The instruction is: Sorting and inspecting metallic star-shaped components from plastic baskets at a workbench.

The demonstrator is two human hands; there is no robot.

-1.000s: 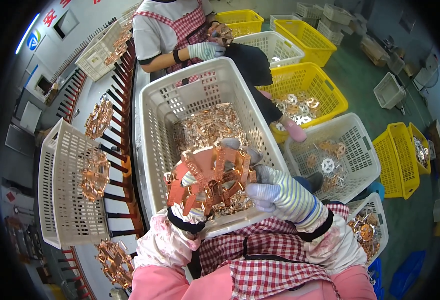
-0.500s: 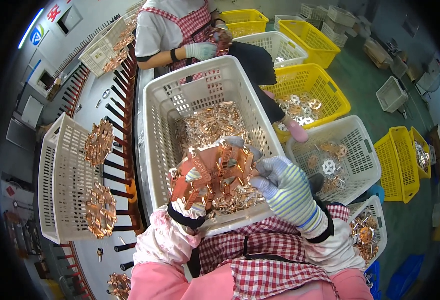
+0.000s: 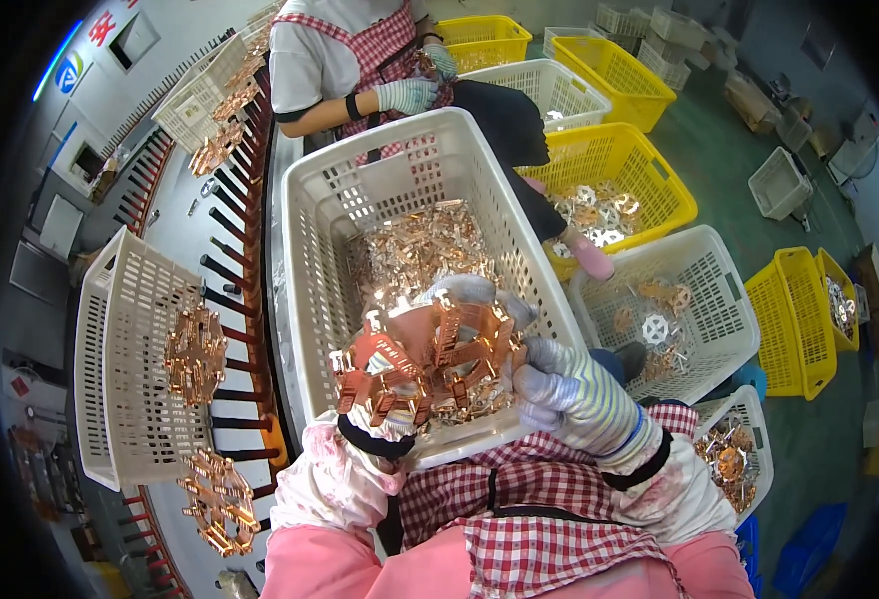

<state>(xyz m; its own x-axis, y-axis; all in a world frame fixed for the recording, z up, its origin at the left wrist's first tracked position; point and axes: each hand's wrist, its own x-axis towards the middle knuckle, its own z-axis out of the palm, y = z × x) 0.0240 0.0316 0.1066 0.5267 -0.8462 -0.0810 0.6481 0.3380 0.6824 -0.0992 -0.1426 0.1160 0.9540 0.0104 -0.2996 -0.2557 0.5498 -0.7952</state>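
Above the large white basket (image 3: 430,444), a round copper-coloured metal frame (image 3: 415,359) with slots and upright tabs is held tilted. My left hand (image 3: 475,290), in a striped knit glove, supports it from behind, with grey fingertips curled over its far edge. My right hand (image 3: 574,394), gloved the same way, has its fingers bent in against the frame's right edge, where thumb and fingertips pinch at it. What exactly those fingertips grip is partly hidden. Many small copper and silver metal pieces (image 3: 425,240) fill the bottom of the basket beneath both hands.
Left of the basket runs a line with a row of dark pegs (image 3: 235,336) and copper frames (image 3: 196,354) beside a white crate (image 3: 110,379). Across from me sits a co-worker (image 3: 360,60) in a checked apron. Yellow crates (image 3: 649,170) and a white basket (image 3: 724,299) stand at right.
The frame in my hands has turned and dropped slightly. My right hand has shifted a little lower with its fingers more curled. Copper frames along the left line have moved nearer; the co-worker's hands have moved.
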